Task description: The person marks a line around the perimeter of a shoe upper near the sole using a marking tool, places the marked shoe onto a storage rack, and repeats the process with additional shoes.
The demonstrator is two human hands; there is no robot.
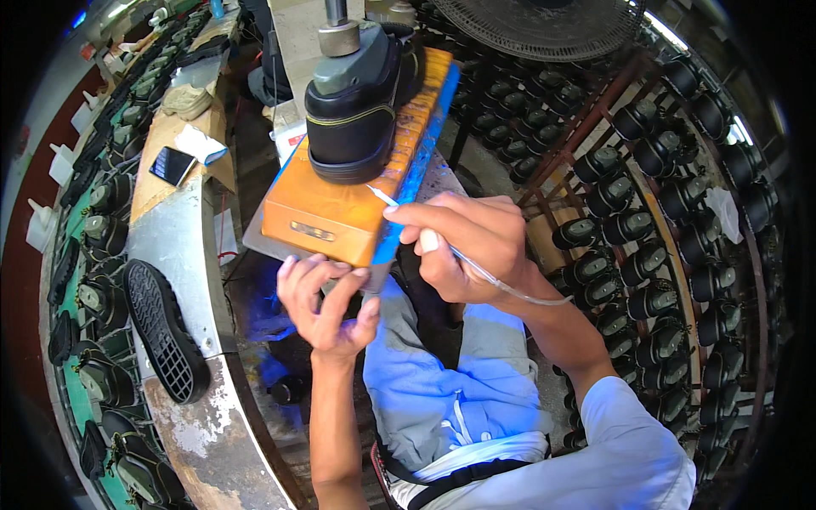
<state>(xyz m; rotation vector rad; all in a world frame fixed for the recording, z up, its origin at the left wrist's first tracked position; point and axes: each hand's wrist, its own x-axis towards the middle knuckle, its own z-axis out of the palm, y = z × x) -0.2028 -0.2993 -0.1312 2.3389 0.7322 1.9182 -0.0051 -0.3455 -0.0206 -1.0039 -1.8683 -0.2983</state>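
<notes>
A black shoe upper with yellow piping sits on a black sole on the orange block. A grey last fills it, and a metal press rod bears down from above. My right hand pinches a thin white pen-like tool whose clear tail runs back over my wrist. Its tip points at the block's top, close to the shoe's sole edge. My left hand has its fingers apart, with the fingertips against the block's lower front edge; it holds nothing.
On the metal bench to the left lie a black lugged outsole, a phone and crumpled white paper. Beyond it, a green conveyor carries shoes. Racks of black shoes stand right, below a large fan.
</notes>
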